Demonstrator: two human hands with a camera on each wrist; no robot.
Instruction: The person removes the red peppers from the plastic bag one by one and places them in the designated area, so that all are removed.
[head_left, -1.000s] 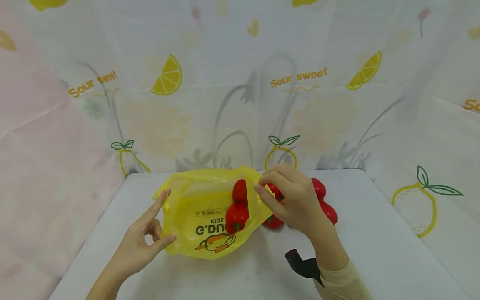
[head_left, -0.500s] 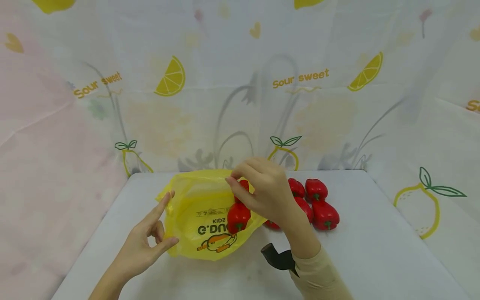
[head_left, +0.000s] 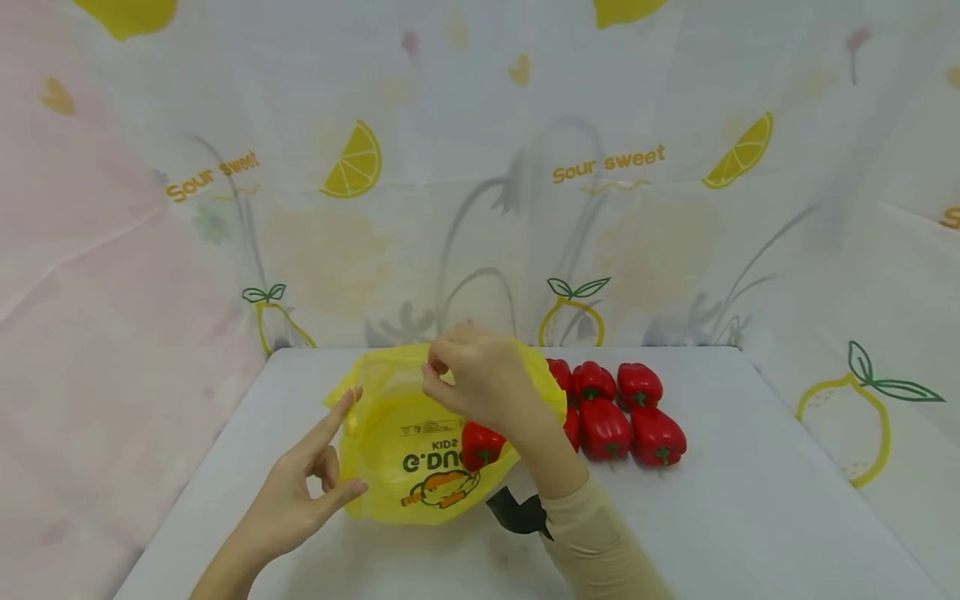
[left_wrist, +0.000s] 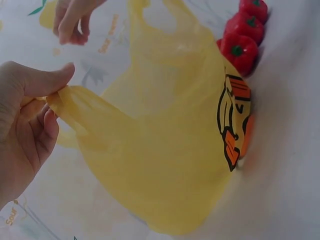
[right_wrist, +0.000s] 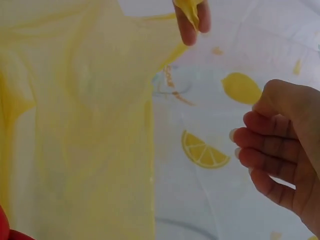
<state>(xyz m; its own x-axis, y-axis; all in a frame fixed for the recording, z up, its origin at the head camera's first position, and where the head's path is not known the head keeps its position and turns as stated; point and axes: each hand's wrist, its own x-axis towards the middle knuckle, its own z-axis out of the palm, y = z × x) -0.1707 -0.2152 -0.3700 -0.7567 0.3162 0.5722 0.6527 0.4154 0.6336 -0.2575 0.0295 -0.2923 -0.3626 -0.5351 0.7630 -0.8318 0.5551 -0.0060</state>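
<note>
A yellow plastic bag (head_left: 382, 475) with a printed duck figure lies with its mouth wide, facing me. My left hand (head_left: 296, 487) pinches its left edge; in the left wrist view, thumb and fingers grip one handle (left_wrist: 75, 102). Inside sits a red bell pepper (head_left: 481, 447), partly covered by my right forearm. Above the bag's opening is my right hand (head_left: 476, 375). The right wrist view shows its fingers (right_wrist: 267, 145) loosely curled, holding nothing, apart from the bag (right_wrist: 90, 130). More red bell peppers (head_left: 606, 429) stand right of the bag, some partly hidden behind it.
Everything rests on a white table (head_left: 757, 500). A printed cloth (head_left: 420, 217) with lemons and lettering hangs behind and along both sides. A dark strap piece (head_left: 519, 512) sticks out at my right wrist.
My right hand has moved left from the bag's right edge to over its opening, uncovering the peppers on the right. The left hand keeps its hold.
</note>
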